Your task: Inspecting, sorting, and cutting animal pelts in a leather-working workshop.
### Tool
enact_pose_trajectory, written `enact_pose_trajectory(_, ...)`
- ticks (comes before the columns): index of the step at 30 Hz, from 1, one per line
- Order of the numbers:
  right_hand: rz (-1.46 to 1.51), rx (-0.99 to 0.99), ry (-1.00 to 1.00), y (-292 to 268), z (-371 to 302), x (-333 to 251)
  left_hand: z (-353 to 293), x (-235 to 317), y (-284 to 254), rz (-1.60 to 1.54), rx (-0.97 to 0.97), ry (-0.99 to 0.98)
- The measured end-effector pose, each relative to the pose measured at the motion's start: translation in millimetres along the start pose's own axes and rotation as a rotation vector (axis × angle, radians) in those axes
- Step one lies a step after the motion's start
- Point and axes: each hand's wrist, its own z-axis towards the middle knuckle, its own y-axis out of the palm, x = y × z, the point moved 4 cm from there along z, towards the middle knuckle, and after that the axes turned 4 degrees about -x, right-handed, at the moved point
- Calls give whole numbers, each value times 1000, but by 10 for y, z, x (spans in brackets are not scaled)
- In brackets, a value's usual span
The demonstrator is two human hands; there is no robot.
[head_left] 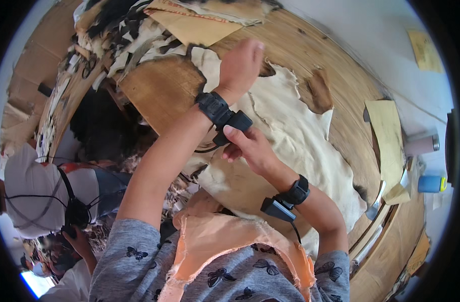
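Observation:
My left hand (pixel 242 65) is closed in a fist above a pale hide with fur-dark edges (pixel 290 136); nothing shows in it, though its fingertips are mostly hidden. A black strap on that wrist carries a small black box-shaped device (pixel 238 121) with a cable. My right hand (pixel 255 151) grips this device, thumb on its near side and fingers curled beneath. On my right wrist is another strap with a similar device (pixel 278 209). The hide lies spread over the wooden tabletop (pixel 350 95), partly under both arms.
Hide and fur scraps (pixel 101 43) heap up at the far left, near a tan paper sheet (pixel 189 22). Rightward are a paper strip (pixel 388 126), a blade-like tool (pixel 375 201), a pinkish cup (pixel 421 145) and a blue container (pixel 431 184). Another person (pixel 36 189) is at left.

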Motion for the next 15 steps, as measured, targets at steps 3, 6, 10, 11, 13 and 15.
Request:
enact_pose_trajectory(3, -7, -38, 60, 18, 16, 67, -62, 169, -56, 327, -125, 380)
enact_pose_trajectory(6, 10, -37, 83, 55, 30, 54, -150, 202, -37, 609, -209, 635)
enact_pose_trajectory(10, 24, -62, 86, 114, 58, -5, -145, 88, -71, 630, -206, 599)
enact_pose_trajectory(11, 16, -42, 73, 116, 64, -26, -114, 40, -103, 506, -165, 487)
enact_pose_trajectory(13, -15, -13, 85, 58, 43, -43, -62, -40, -32, 219, -164, 181)
enact_pose_trajectory(15, -61, 39, 54, 35, 25, -68, -65, -155, 44, -150, -137, -152)
